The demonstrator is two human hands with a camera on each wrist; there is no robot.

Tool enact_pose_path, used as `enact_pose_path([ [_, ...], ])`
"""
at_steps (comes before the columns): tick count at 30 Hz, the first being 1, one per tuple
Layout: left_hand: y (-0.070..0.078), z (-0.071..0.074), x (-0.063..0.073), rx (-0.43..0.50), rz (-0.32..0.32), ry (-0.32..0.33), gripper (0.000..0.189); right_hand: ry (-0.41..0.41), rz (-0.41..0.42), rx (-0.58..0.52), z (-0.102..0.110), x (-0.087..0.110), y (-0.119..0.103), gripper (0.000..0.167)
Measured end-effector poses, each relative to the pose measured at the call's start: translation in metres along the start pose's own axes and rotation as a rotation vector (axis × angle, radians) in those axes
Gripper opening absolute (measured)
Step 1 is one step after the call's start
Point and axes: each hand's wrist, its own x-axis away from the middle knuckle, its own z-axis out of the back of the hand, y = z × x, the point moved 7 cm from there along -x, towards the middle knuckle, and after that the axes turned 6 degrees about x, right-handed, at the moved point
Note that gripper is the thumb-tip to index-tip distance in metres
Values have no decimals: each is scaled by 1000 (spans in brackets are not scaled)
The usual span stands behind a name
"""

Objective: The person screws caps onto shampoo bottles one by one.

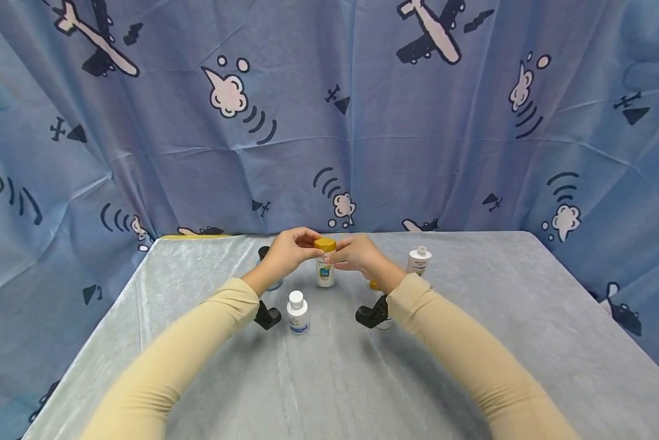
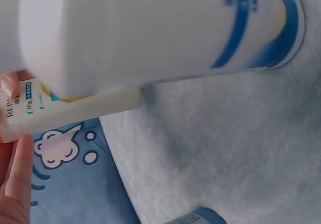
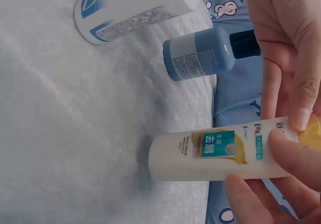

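Observation:
Both hands meet at a white shampoo bottle [image 1: 325,276] with a gold cap [image 1: 325,245], upright over the back of the table. My left hand [image 1: 290,252] pinches it at the cap and neck, thumb in front. My right hand [image 1: 360,253] grips the upper body just below the cap. In the right wrist view the bottle [image 3: 190,166] shows a teal and yellow label, and its base is close over the grey cloth.
A white bottle [image 1: 298,315] with a blue-banded base stands in front. Behind the left wrist is a blue bottle [image 3: 195,53] with a black cap. A yellow-capped bottle [image 1: 375,285] is partly hidden by the right wrist. Farther right stands another white bottle [image 1: 419,261].

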Motion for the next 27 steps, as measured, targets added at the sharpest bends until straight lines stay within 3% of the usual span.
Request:
enact_pose_path([
  [11,-6,-2,4,-25,1,-1,30,6,-25,-3,-5,-3,8,38],
  [15,-2,-2,6,-77,-4,4,32,7,-36,-5,-3,0,6,44],
  [23,24,-6,14,-207,-65,66,39,2,28,4,9,9,2,51],
  [27,42,-11,23,-182,-102,108,38,1,76,-50,16,15,-2,50],
])
